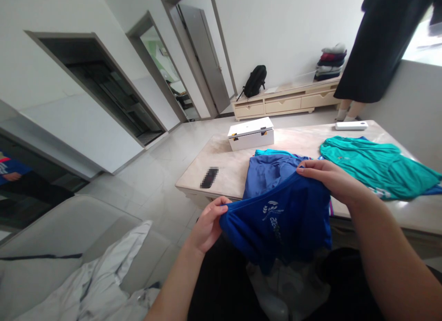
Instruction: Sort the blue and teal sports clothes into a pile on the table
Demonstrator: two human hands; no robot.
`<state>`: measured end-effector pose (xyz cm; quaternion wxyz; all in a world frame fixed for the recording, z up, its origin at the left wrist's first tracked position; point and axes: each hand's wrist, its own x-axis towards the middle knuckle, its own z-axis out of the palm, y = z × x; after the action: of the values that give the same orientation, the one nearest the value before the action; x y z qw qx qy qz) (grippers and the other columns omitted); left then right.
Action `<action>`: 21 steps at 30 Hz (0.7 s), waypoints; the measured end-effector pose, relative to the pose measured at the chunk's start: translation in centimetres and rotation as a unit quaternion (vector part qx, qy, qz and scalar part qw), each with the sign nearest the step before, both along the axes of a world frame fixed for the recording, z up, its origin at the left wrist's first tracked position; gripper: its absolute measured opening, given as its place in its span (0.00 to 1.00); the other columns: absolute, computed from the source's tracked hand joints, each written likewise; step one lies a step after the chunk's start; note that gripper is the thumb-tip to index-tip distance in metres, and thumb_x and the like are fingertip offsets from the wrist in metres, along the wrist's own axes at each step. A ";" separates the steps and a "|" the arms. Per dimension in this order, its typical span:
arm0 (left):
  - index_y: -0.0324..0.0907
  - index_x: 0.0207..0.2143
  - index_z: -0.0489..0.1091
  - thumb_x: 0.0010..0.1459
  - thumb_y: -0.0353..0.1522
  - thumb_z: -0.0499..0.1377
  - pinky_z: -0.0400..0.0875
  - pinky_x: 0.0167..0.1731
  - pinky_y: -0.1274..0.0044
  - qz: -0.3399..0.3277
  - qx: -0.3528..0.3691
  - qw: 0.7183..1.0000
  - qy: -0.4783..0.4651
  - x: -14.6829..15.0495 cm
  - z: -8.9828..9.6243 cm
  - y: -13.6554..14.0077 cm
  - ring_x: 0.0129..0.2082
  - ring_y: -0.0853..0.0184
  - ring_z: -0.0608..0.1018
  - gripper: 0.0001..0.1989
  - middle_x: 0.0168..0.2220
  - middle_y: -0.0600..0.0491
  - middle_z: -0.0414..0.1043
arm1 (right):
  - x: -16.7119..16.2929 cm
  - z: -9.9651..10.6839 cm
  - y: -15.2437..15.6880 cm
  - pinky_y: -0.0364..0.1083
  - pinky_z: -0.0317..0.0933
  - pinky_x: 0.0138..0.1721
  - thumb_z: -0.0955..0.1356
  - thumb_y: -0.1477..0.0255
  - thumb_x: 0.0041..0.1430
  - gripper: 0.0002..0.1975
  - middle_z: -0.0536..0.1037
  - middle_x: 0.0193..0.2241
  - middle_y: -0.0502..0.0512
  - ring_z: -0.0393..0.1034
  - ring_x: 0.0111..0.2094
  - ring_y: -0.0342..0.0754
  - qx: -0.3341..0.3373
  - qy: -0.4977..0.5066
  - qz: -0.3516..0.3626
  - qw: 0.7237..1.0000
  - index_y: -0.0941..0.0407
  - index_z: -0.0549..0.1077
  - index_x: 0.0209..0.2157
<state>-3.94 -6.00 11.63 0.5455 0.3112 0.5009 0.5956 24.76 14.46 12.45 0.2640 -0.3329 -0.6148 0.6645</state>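
Observation:
A blue shirt (293, 215) with white printing hangs stretched between my two hands, over my lap and the near edge of the table. My left hand (211, 222) pinches its upper left edge. At the upper right edge, the thumb and fingers of my right hand (331, 176) are closed on the cloth. Just behind it on the table lies a paler blue garment (267, 171), with a bit of turquoise cloth showing beyond. Right of my right hand, a teal shirt (366, 162) is spread out, partly over something dark blue.
On the marble-look table (193, 166) are a white box (251, 133), a dark phone (209, 178) and a long white device (351, 125). A grey sofa (86, 219) with crumpled white cloth (103, 275) is at left. Beyond, a person in a black skirt (380, 49) stands near a low cabinet (286, 102).

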 end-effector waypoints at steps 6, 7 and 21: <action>0.42 0.25 0.73 0.52 0.37 0.68 0.69 0.54 0.65 -0.188 0.149 0.951 0.194 1.5 2.6 -0.6 0.52 0.54 0.75 0.10 0.58 0.43 0.71 | -0.6 -0.5 0.0 0.41 0.57 0.22 0.76 0.54 0.52 0.19 0.73 0.24 0.49 0.65 0.22 0.42 -0.015 0.023 0.014 1.000 0.56 0.74 0.32; 0.43 0.26 0.75 0.54 0.36 0.67 0.69 0.55 0.63 -0.248 0.150 0.930 0.225 2.1 3.3 -0.6 0.52 0.52 0.76 0.08 0.61 0.43 0.70 | -0.8 -0.6 0.0 0.41 0.56 0.22 0.76 0.54 0.52 0.20 0.72 0.24 0.48 0.64 0.22 0.42 -0.013 0.022 0.017 1.000 0.56 0.74 0.31; 0.45 0.36 0.78 0.58 0.30 0.65 0.67 0.61 0.65 -0.401 0.174 0.672 0.597 4.9 4.6 -0.7 0.61 0.54 0.72 0.03 0.68 0.51 0.62 | -1.1 -0.4 -0.7 0.41 0.52 0.24 0.73 0.50 0.55 0.23 0.66 0.25 0.49 0.58 0.25 0.41 0.109 -0.021 0.062 0.992 0.58 0.74 0.30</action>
<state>0.95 -6.67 16.25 0.2525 0.8608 0.4342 0.0824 23.62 13.72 12.04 0.2441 -0.2777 -0.7084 0.6012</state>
